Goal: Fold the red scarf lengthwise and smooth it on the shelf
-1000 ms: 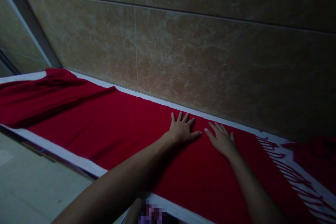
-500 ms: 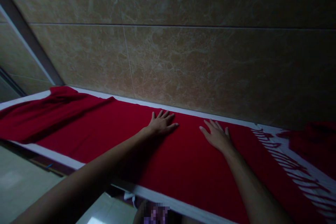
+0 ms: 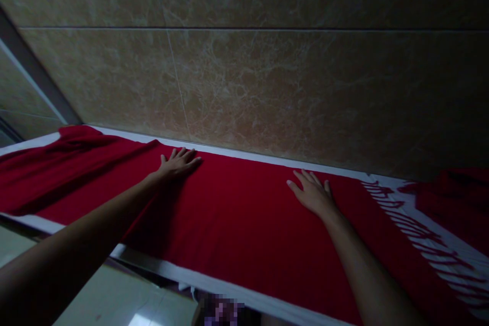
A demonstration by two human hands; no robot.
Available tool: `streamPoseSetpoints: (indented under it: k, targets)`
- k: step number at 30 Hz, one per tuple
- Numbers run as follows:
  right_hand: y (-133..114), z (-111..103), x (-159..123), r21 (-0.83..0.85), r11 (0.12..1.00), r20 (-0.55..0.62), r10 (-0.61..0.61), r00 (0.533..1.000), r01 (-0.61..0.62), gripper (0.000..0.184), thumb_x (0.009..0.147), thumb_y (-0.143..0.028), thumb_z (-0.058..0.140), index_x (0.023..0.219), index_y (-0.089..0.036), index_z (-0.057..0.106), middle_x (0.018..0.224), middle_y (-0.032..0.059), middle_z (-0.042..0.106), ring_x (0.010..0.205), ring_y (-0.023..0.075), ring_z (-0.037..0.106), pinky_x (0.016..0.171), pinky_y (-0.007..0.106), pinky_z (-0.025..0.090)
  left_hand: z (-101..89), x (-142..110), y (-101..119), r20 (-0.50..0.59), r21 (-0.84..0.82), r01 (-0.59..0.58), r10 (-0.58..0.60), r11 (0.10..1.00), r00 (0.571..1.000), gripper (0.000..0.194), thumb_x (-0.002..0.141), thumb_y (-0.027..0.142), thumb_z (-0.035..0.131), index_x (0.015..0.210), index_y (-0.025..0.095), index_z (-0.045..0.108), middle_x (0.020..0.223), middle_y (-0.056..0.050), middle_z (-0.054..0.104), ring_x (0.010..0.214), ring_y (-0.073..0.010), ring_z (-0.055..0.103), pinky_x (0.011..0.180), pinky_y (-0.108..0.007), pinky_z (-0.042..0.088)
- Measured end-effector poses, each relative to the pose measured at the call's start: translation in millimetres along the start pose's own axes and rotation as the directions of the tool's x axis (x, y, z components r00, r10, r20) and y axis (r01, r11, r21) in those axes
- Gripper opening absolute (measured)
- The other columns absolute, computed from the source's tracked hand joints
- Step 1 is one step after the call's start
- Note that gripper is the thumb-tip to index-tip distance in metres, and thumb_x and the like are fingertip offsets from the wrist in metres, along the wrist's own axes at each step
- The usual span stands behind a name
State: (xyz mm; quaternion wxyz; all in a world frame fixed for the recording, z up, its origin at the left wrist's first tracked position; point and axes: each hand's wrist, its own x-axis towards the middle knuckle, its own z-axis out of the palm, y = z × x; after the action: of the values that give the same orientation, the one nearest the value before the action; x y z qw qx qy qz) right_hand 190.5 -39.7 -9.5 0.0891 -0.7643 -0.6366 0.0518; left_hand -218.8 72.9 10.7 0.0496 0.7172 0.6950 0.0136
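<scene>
A long red cloth [image 3: 237,224] with a fringed right end [image 3: 412,234] lies spread along a white surface [image 3: 237,295] against a tiled wall. My left hand [image 3: 178,163] rests flat on the cloth near its far edge, fingers stretched out. Flat as well, my right hand [image 3: 313,194] presses the cloth further right, a short way from the fringe. Neither hand holds anything. The cloth's left part [image 3: 49,163] is rumpled into folds.
A brown marble-tiled wall [image 3: 267,76] rises right behind the surface. More red cloth [image 3: 458,204] lies bunched at the far right. Pale floor tiles [image 3: 126,300] show below the near edge. A dark frame [image 3: 34,76] runs up at the left.
My left hand has slid leftward along the cloth, away from my right hand, which stayed almost in place. The view has shifted a little.
</scene>
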Motion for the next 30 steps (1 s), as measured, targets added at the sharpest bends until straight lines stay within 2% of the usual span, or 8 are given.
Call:
streamPoseSetpoints:
  k: [4, 9, 13, 17, 26, 30]
  targets:
    - [0, -1, 0, 0.001, 1.000, -0.005, 0.004, 1.000, -0.004, 0.060, 0.110, -0.051, 0.039, 0.161, -0.022, 0.043, 0.172, 0.0116, 0.030, 0.159, 0.0326, 0.024, 0.126, 0.068, 0.016, -3.7, 6, -15, 0.021, -0.019, 0.082, -0.081, 0.996, 0.996, 0.086, 0.100, 0.072, 0.023, 0.169, 0.021, 0.025, 0.176, -0.012, 0.011, 0.160, -0.0461, 0.006, 0.121, -0.078, 0.012]
    - [2, 2, 1, 0.007, 1.000, -0.021, 0.014, 1.000, -0.014, 0.058, 0.108, -0.050, 0.042, 0.159, -0.023, 0.046, 0.171, 0.0107, 0.033, 0.158, 0.0316, 0.026, 0.126, 0.068, 0.018, -0.7, 16, -22, 0.019, -0.025, 0.081, -0.081, 0.996, 0.997, 0.093, 0.095, 0.081, 0.018, 0.170, 0.027, 0.021, 0.177, -0.006, 0.004, 0.159, -0.0479, -0.002, 0.118, -0.083, 0.009]
    - [7, 5, 4, 0.026, 1.000, -0.048, 0.007, 0.999, -0.006, 0.058, 0.107, -0.052, 0.044, 0.158, -0.024, 0.049, 0.169, 0.0107, 0.036, 0.158, 0.0321, 0.028, 0.126, 0.068, 0.020, 1.5, 20, -23, 0.048, 0.000, 0.089, -0.089, 0.996, 0.995, 0.090, 0.096, 0.079, 0.018, 0.171, 0.028, 0.015, 0.176, -0.005, 0.003, 0.160, -0.0470, -0.001, 0.118, -0.084, 0.008]
    - [11, 9, 7, 0.056, 0.998, -0.086, -0.002, 0.996, 0.007, 0.057, 0.105, -0.052, 0.049, 0.154, -0.023, 0.054, 0.167, 0.0124, 0.041, 0.155, 0.0346, 0.033, 0.124, 0.070, 0.022, 1.1, 18, -21, 0.037, 0.002, 0.086, -0.086, 0.996, 0.996, 0.087, 0.098, 0.075, 0.018, 0.171, 0.026, 0.017, 0.176, -0.007, 0.004, 0.160, -0.0457, 0.001, 0.118, -0.083, 0.008]
    - [23, 17, 15, 0.136, 0.986, -0.241, -0.064, 0.968, 0.099, 0.047, 0.099, -0.048, 0.058, 0.138, -0.025, 0.068, 0.154, 0.0143, 0.057, 0.144, 0.0390, 0.049, 0.116, 0.077, 0.030, 4.4, 21, -22, 0.021, 0.014, 0.103, -0.103, 0.995, 0.994, 0.084, 0.099, 0.076, 0.019, 0.170, 0.031, 0.019, 0.176, -0.004, 0.007, 0.161, -0.0430, 0.005, 0.120, -0.080, 0.009]
    - [28, 20, 18, 0.168, 0.968, -0.343, -0.117, 0.932, 0.184, 0.041, 0.097, -0.044, 0.057, 0.130, -0.024, 0.071, 0.143, 0.0144, 0.065, 0.132, 0.0365, 0.059, 0.113, 0.068, 0.041, 6.5, 23, -26, 0.003, 0.002, 0.085, -0.085, 0.996, 0.996, 0.086, 0.098, 0.078, 0.020, 0.170, 0.031, 0.022, 0.176, -0.005, 0.010, 0.160, -0.0455, 0.007, 0.118, -0.083, 0.011]
